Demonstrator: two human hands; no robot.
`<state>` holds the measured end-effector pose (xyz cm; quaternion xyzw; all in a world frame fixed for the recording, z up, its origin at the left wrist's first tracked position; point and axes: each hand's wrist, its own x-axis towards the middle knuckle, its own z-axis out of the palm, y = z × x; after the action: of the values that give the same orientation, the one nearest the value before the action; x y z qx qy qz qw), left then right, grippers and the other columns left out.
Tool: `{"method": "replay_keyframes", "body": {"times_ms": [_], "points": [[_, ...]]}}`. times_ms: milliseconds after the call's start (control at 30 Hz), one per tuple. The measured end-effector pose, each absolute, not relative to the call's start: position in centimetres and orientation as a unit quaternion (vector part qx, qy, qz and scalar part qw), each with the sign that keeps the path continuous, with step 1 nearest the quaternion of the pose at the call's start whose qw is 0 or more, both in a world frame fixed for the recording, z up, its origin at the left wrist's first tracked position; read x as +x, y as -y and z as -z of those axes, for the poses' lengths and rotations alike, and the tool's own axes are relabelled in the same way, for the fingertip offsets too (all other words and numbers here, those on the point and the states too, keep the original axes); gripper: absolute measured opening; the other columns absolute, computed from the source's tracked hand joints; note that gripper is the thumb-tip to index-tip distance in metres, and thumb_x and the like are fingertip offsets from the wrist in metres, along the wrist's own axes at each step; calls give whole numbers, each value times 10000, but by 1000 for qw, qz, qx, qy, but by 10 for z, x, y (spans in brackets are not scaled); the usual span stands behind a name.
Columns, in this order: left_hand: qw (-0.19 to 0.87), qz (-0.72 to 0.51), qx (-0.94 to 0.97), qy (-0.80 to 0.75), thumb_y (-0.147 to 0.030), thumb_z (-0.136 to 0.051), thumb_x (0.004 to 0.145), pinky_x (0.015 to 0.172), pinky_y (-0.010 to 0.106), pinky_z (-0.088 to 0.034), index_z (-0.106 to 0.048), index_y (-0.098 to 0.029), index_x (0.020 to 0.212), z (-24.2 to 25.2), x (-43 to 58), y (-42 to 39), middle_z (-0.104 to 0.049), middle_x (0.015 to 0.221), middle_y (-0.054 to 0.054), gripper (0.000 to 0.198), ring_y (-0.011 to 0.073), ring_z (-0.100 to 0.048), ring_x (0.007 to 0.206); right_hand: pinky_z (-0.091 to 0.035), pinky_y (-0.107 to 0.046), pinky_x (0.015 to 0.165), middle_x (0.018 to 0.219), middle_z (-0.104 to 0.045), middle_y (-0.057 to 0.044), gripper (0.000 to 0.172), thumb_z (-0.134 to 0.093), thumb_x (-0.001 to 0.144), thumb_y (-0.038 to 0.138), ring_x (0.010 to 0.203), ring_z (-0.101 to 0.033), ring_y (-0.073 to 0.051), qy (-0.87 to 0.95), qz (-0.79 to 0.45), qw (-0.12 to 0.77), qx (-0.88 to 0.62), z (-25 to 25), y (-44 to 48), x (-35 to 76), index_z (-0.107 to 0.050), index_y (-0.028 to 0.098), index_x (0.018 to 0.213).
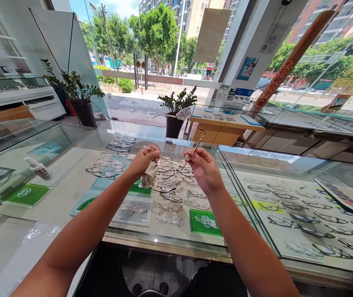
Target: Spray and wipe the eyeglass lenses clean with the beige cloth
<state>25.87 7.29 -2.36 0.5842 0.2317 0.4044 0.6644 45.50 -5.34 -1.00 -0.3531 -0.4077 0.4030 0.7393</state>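
Observation:
Above the glass counter, my left hand (144, 163) is closed on a crumpled beige cloth (149, 175), which hangs below the fingers. A thin pale stick-like piece pokes out at its fingertips, too small to name. To the right, my right hand (205, 168) pinches a pair of eyeglasses (200, 141) whose dark, patterned temple points upward; the rest of the frame is partly hidden by the fingers. The hands are apart. Beneath them, several eyeglasses (168, 181) lie in rows inside the display case (170, 227).
A white spray bottle (38, 168) stands at the left near a green card (26, 194). More eyeglasses (288, 204) fill the case on the right, with a magazine (346, 198) at its far side. Potted plants (173, 126) stand beyond the counter, near the window.

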Motion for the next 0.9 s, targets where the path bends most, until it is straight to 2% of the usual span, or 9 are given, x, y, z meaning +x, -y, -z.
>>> {"method": "replay_keyframes", "body": {"times_ms": [133, 233, 400, 500, 600, 700, 800, 900], "points": [[659, -439, 561, -240, -424, -794, 665, 570, 224, -315, -564, -208, 808, 25, 258, -78, -504, 593, -55, 346, 100, -429, 580, -583, -321, 872, 956, -789, 11, 272, -1004, 744, 464, 960, -707, -168, 394, -388, 761, -340, 8, 53, 464, -815, 303, 856], [624, -470, 568, -260, -417, -781, 684, 551, 227, -299, -540, -211, 753, 28, 255, -84, -492, 598, -55, 324, 91, -389, 559, -592, -289, 864, 956, -793, 25, 266, -1014, 738, 444, 964, -713, -148, 378, -367, 783, -332, 5, 52, 473, -826, 308, 869], [537, -479, 610, -332, -469, -787, 771, 531, 261, -347, -634, -206, 815, 33, 248, -94, -613, 725, -16, 308, 111, -443, 551, -603, -256, 859, 972, -801, 31, 273, -1028, 720, 409, 962, -724, -127, 350, -342, 807, -331, 7, 46, 485, -834, 296, 875], [473, -477, 641, -373, -478, -710, 850, 562, 285, -367, -669, -203, 820, 39, 245, -102, -631, 730, 0, 280, 143, -487, 580, -601, -262, 827, 968, -798, 23, 293, -1026, 705, 412, 953, -727, -133, 340, -336, 811, -339, 11, 41, 488, -824, 285, 876], [369, -484, 687, -397, -391, -662, 908, 692, 307, -430, -682, -198, 805, 45, 243, -111, -673, 763, 22, 219, 186, -593, 717, -602, -281, 817, 975, -800, 17, 281, -1006, 726, 419, 938, -725, -142, 346, -333, 803, -354, 16, 37, 489, -814, 285, 882], [313, -482, 712, -404, -297, -693, 903, 883, 350, -490, -683, -198, 806, 49, 241, -119, -754, 946, 65, 139, 238, -685, 947, -601, -272, 808, 973, -799, 18, 276, -1001, 737, 425, 926, -722, -133, 352, -336, 797, -358, 19, 35, 490, -815, 281, 883], [259, -511, 718, -396, -240, -716, 900, 1068, 409, -471, -691, -197, 810, 48, 238, -125, -771, 1125, 105, 103, 283, -681, 1151, -598, -253, 798, 971, -803, 19, 282, -1011, 733, 421, 920, -723, -121, 353, -341, 796, -355, 21, 33, 491, -818, 275, 879], [202, -553, 714, -378, -254, -680, 967, 1095, 419, -453, -697, -199, 889, 42, 233, -127, -779, 1121, 114, 98, 286, -674, 1159, -604, -252, 783, 958, -807, 22, 267, -1009, 739, 404, 900, -730, -119, 349, -342, 796, -357, 23, 30, 493, -814, 278, 871]]}}
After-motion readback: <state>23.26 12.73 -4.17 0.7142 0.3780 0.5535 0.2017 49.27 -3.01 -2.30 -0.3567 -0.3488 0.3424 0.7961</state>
